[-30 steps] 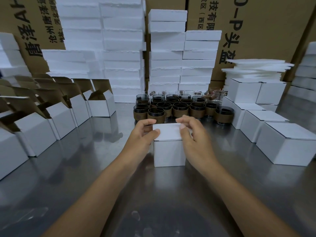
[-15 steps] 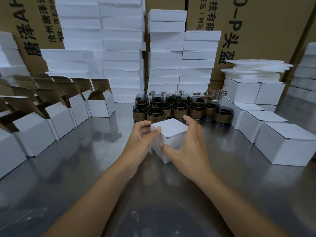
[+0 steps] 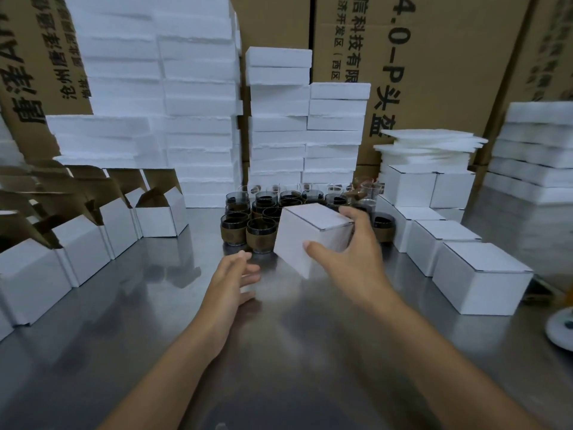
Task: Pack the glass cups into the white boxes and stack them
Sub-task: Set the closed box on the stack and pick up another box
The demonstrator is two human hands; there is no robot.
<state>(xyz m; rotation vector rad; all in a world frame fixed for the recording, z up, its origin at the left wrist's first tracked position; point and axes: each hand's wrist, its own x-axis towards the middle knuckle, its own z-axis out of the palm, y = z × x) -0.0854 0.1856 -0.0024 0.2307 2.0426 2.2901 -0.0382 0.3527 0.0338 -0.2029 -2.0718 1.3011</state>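
My forearms reach in from the bottom edge over the steel table (image 3: 310, 352). My left hand (image 3: 231, 282) lies low above the tabletop, palm turned inward, fingers loose and slightly spread, gripping nothing; it is blurred, and I see a gap between its fingertips and the box. My right hand (image 3: 350, 262) grips the closed white box (image 3: 310, 237), thumb pressed on the near face and fingers hooked over the far top edge. The box is tilted, one corner pointing down toward the table; I cannot tell whether that corner touches the steel.

Just behind the box stand the glass cups (image 3: 260, 229), clustered and wearing brown sleeves; the box and my right hand hide several of them, so I cannot count them. To my left, open boxes (image 3: 155, 215) stand in a row with brown flaps up, the nearest cut off by the frame. To my right, closed boxes (image 3: 480, 276) sit in a line running back. A round white object (image 3: 562, 330) is cut by the right edge and I cannot make it out.

Farther back rise foam block stacks (image 3: 198, 119), a pile of thin foam sheets (image 3: 428, 144), and behind them printed cardboard cartons (image 3: 440, 57).
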